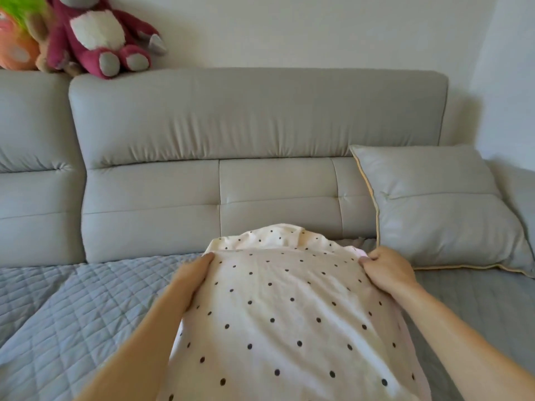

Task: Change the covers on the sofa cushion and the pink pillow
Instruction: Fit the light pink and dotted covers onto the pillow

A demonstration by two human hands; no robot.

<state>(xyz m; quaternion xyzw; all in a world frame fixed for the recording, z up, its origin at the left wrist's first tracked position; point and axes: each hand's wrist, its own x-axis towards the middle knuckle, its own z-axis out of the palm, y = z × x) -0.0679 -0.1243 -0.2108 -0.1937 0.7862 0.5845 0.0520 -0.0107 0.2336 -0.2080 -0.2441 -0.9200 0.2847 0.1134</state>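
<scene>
One head-worn view — looking forward and down, close over the hands, facing the sofa (257, 117) backrest.

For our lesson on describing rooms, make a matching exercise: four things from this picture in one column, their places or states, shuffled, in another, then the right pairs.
Things
1. plush bear
2. grey cushion
3. dotted cover
4. quilted mat

Places or states
A. spread over the seat
B. on top of the backrest
C. held by both hands
D. leaning against the backrest at the right

Pairs: 1-B, 2-D, 3-C, 4-A
</scene>
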